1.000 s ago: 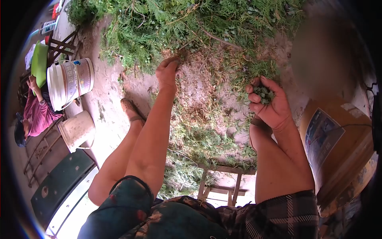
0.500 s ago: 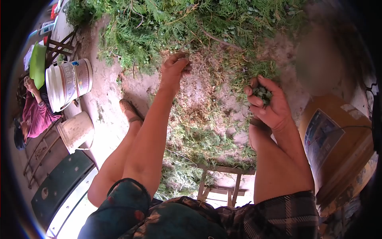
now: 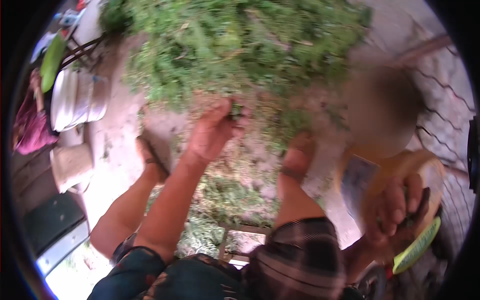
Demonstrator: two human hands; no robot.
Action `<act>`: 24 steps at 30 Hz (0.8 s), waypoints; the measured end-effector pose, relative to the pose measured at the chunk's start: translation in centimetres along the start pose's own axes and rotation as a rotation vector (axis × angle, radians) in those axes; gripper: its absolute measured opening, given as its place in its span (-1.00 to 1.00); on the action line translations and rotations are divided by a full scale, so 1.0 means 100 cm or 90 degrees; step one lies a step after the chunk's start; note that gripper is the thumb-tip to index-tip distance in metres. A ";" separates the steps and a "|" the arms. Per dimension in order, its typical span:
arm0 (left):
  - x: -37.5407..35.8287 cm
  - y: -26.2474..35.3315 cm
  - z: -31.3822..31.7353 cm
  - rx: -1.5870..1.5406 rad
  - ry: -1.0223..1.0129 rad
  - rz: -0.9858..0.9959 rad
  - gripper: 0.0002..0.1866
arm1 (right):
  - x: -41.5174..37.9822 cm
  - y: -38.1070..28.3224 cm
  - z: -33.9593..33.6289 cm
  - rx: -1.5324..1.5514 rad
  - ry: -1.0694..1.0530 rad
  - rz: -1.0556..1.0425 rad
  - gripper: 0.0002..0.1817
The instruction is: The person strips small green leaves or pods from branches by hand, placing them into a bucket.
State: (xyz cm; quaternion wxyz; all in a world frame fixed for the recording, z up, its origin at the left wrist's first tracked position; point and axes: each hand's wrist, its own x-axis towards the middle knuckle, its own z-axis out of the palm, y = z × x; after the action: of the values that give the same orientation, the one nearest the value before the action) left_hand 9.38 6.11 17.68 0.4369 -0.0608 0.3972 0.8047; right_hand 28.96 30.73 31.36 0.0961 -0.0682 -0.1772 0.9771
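Nearest, the person's knees in dark patterned and plaid cloth fill the bottom edge; a wooden stool frame (image 3: 235, 240) shows between the legs on the dirt ground (image 3: 120, 135); sandalled feet rest further out. At the right edge the right hand (image 3: 395, 210) is curled over the rim of a tan bucket (image 3: 400, 170), fingers closed around a small clump of green bits, blurred; a green-edged object (image 3: 417, 247) lies just below it. Further out, the left hand (image 3: 212, 132) is raised at the near edge of the heap of green cuttings (image 3: 235, 45), thumb and fingers pinched together on a green sprig (image 3: 236, 111). Far left: two pale buckets (image 3: 75, 100), a dark bench (image 3: 50, 225), and another person in a magenta sleeve (image 3: 30, 130).
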 end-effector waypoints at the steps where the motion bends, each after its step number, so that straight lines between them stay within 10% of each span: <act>1: -0.001 -0.002 0.002 0.000 0.011 -0.012 -0.69 | -0.018 -0.017 0.011 -0.057 -0.005 -0.094 -0.72; 4: -0.005 -0.011 0.017 0.089 0.037 -0.024 -0.71 | -0.065 -0.064 -0.002 -0.352 0.353 -0.326 -0.75; 6: -0.010 -0.021 0.031 0.129 0.040 -0.028 -0.75 | -0.070 -0.076 -0.044 -1.548 0.596 -0.304 -0.77; 7: -0.012 -0.024 0.036 0.155 0.056 -0.040 -0.78 | -0.078 -0.076 -0.036 -1.549 0.622 -0.314 -0.77; 11: -0.027 -0.035 0.058 0.188 0.079 -0.075 -0.85 | -0.082 -0.037 0.025 -1.255 0.438 -0.419 -0.80; 14: -0.029 -0.041 0.069 0.181 0.093 -0.048 -0.87 | -0.045 0.022 0.019 -0.862 0.126 -0.253 -0.84; 18: -0.043 -0.032 0.102 0.432 0.050 0.175 -0.90 | 0.020 0.092 -0.033 -0.409 0.175 0.158 -0.66; 24: -0.034 -0.038 0.121 0.787 -0.073 0.456 -0.91 | 0.054 0.111 -0.060 0.151 0.058 0.202 -0.55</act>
State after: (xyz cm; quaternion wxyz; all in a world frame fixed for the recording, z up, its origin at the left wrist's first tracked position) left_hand 17.33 13.40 25.12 0.1202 0.3744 0.7527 0.5281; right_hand 22.87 23.67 21.27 -0.0439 -0.1277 -0.0436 0.9899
